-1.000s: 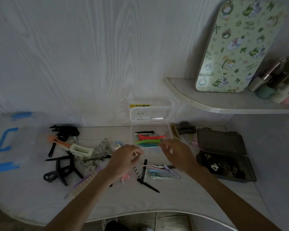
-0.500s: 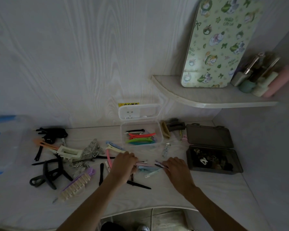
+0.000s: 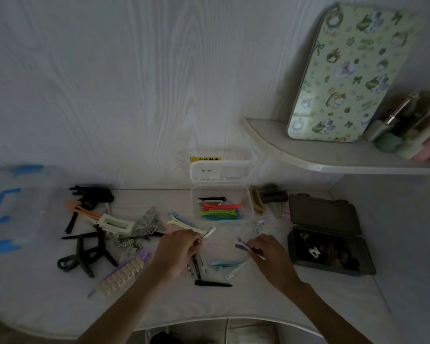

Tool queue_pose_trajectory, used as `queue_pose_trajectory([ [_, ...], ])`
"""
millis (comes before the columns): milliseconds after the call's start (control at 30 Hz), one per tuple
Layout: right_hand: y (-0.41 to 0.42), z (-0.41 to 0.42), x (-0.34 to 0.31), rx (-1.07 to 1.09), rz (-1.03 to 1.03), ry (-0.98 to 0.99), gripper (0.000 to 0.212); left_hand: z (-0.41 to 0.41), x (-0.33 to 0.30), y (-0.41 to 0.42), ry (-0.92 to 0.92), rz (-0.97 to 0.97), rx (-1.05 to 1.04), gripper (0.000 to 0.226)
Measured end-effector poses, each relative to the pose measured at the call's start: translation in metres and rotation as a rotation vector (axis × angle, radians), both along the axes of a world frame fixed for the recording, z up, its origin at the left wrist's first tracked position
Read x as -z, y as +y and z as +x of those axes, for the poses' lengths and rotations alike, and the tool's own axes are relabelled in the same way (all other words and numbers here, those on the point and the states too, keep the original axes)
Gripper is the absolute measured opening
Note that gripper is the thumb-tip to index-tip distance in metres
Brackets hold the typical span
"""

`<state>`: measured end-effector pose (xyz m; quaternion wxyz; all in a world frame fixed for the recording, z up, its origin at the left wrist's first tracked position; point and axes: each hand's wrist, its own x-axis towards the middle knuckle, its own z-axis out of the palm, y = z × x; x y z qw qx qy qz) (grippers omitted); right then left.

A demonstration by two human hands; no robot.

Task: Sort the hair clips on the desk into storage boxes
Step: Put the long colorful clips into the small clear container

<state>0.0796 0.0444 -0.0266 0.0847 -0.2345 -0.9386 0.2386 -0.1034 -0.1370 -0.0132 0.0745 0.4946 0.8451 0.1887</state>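
Dim white desk [image 3: 60,306] — in front of the clear box [image 3: 248,202] of sorted slim clips, each hand pinches one from the loose pile, left hand [image 3: 176,252] a cream clip [image 3: 209,232], right hand [image 3: 268,254] a purple clip [image 3: 243,245] — likely bound for that box.

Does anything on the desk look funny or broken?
Nothing looks broken or spilled. Unsorted hair clips lie jumbled on the desk, while the clear box holds neat colourful ones. Both the left hand and right hand pinch clips.
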Motion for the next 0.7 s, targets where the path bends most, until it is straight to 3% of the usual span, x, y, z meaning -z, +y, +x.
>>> queue_pose_trajectory([
  [167, -0.001, -0.073, -0.050, 0.000, 0.091, 0.322, 0.014, -0.008, -0.019, -0.004, -0.032, 0.135, -0.012, 0.017],
  [267, 0.011, -0.107, -0.063, -0.081, 0.081, 0.180, 0.019, -0.016, -0.034, -0.004, 0.025, 0.190, -0.018, 0.013],
  [367, 0.021, -0.111, -0.061, -0.099, -0.115, -0.003, 0.028, -0.023, -0.045, -0.001, 0.072, 0.228, -0.056, 0.013],
  [533, 0.021, -0.069, -0.058, 0.106, -0.170, 0.228, 0.021, -0.030, -0.056, 0.025, 0.163, 0.303, -0.052, 0.017],
  [600, 0.019, -0.046, -0.049, 0.136, -0.145, 0.208, 0.020, -0.033, -0.053, 0.042, 0.148, 0.249, -0.048, 0.015],
  [700, 0.013, -0.014, -0.028, -0.049, -0.223, -0.045, 0.032, -0.038, -0.036, 0.062, 0.071, 0.020, -0.044, 0.032],
])
